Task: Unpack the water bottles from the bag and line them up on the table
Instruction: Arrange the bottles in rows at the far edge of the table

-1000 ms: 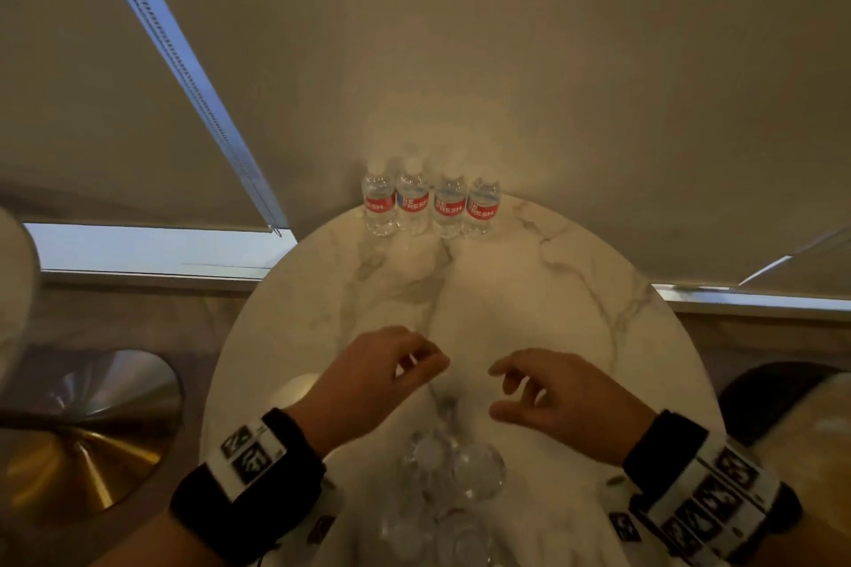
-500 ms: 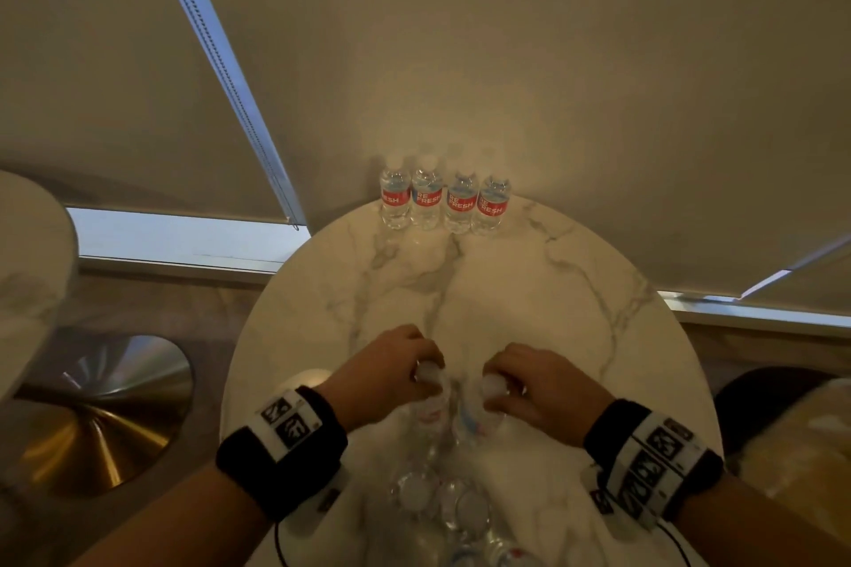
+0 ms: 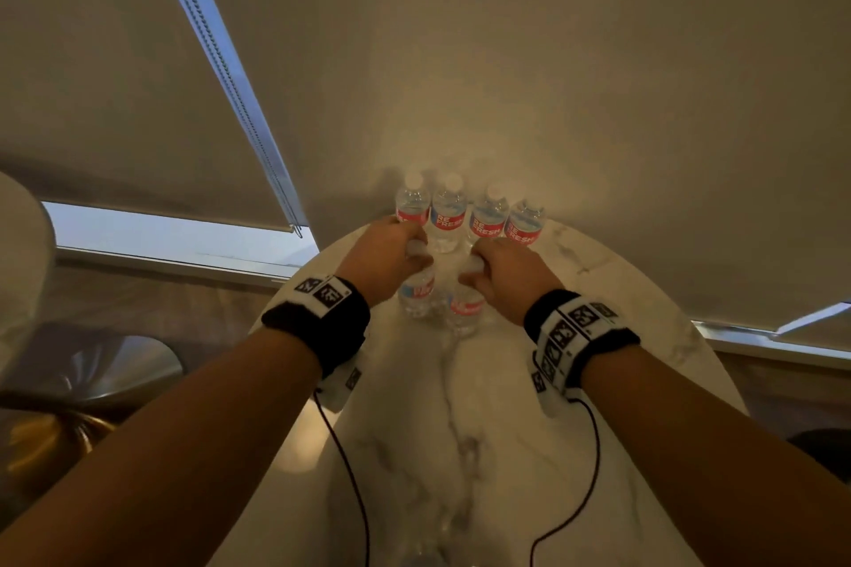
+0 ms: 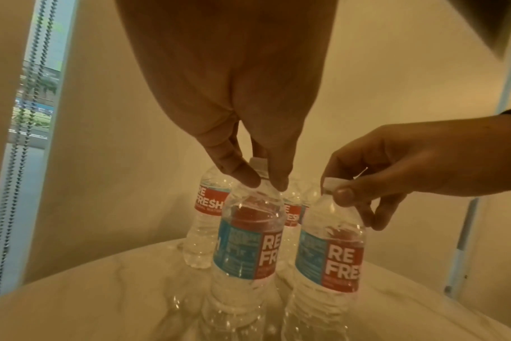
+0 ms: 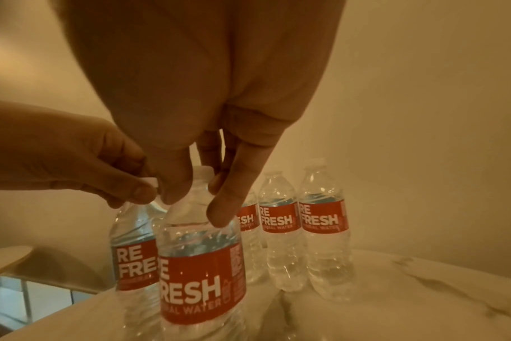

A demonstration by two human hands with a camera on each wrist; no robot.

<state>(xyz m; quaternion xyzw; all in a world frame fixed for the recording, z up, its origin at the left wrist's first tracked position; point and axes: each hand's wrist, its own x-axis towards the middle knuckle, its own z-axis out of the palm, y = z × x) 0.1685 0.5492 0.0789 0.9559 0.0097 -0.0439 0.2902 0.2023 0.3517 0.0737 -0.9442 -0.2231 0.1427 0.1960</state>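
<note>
Several clear water bottles with red labels [image 3: 465, 216] stand in a row at the far edge of the round marble table [image 3: 598, 382]. Just in front of that row, my left hand [image 3: 416, 256] pinches the white cap of one bottle [image 3: 416, 292]. My right hand [image 3: 469, 269] pinches the cap of another bottle [image 3: 466, 306] beside it. Both bottles hang upright, side by side, at or just above the tabletop. The left wrist view shows the left hand [image 4: 264, 182] on its bottle [image 4: 248, 244]. The right wrist view shows the right hand [image 5: 196, 200] on its bottle [image 5: 201, 265]. The bag is out of sight.
A wall and a drawn blind with a bead chain [image 3: 230, 74] rise right behind the bottle row. A second round table [image 3: 18, 253] with a shiny metal base [image 3: 92, 373] stands to the left. Thin cables [image 3: 350, 474] trail from my wristbands over the near tabletop.
Both hands closed on bottle caps in the pack at the near edge, lifted one bottle each, and carried them across the table to just before the far row.
</note>
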